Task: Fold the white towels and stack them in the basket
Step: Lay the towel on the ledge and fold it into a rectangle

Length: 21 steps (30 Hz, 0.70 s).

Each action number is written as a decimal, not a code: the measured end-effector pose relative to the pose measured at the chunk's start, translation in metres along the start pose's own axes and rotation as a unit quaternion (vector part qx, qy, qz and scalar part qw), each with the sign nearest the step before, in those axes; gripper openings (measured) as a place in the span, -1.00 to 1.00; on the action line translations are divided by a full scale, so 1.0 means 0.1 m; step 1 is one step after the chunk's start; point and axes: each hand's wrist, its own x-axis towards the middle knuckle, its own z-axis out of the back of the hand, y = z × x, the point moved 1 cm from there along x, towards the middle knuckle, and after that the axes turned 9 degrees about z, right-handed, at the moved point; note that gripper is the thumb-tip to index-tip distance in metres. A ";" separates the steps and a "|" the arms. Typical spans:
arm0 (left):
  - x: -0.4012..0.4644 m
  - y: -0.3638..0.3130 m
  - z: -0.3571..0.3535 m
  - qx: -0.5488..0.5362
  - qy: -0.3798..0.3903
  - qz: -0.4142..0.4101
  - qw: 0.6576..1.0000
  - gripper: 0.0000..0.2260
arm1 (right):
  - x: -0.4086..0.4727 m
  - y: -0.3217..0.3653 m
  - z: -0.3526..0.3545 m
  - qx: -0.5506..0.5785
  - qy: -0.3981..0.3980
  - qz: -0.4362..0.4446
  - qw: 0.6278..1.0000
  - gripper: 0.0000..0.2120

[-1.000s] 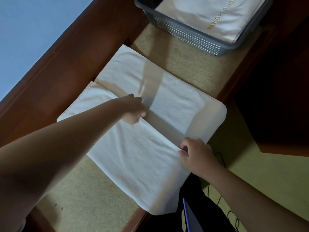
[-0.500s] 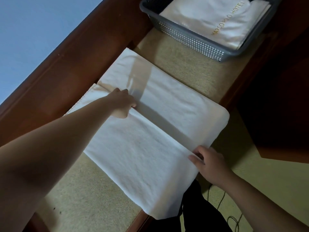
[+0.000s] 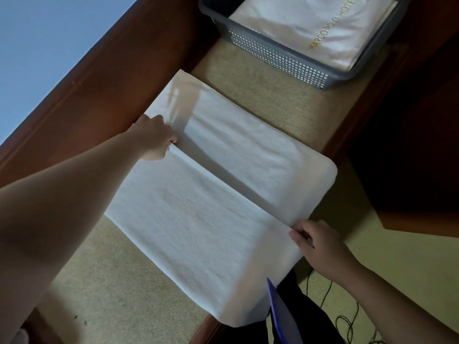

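On the beige speckled surface (image 3: 260, 100), white terry towel (image 3: 198, 214) lies half-folded. Left hand (image 3: 151, 137) and right hand (image 3: 320, 244) each pinch the folded edge. Carry both corners evenly; grey perforated plastic basket (image 3: 273, 55) is beyond.

Towel (image 3: 198, 214) lies on the table (image 3: 260, 95), basket (image 3: 273, 55) behind it.

Towel: white towel (image 3: 198, 207) lies across the beige tabletop (image 3: 268, 95), its top layer partly folded over.
Left hand (image 3: 154, 137): pinches the folded edge's far end.
Right hand (image 3: 320, 244): pinches its near end.
Basket: grey basket (image 3: 273, 55) holds folded towels (image 3: 310, 23).
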 end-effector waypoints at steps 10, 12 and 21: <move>0.15 -1.21 0.82 -0.049 -0.147 -0.152 0.976 -0.29 | 0.72 0.08 0.63 -0.009 -0.224 -0.101 0.969 -0.18; 0.25 -1.39 0.89 -0.030 -0.130 -0.150 0.980 -0.26 | 0.85 0.07 0.70 -0.012 -0.171 -0.133 0.976 -0.17; 0.44 -1.44 1.11 0.078 -0.066 -0.103 0.989 -0.37 | 1.02 0.04 0.92 -0.154 -0.044 -0.174 0.972 -0.49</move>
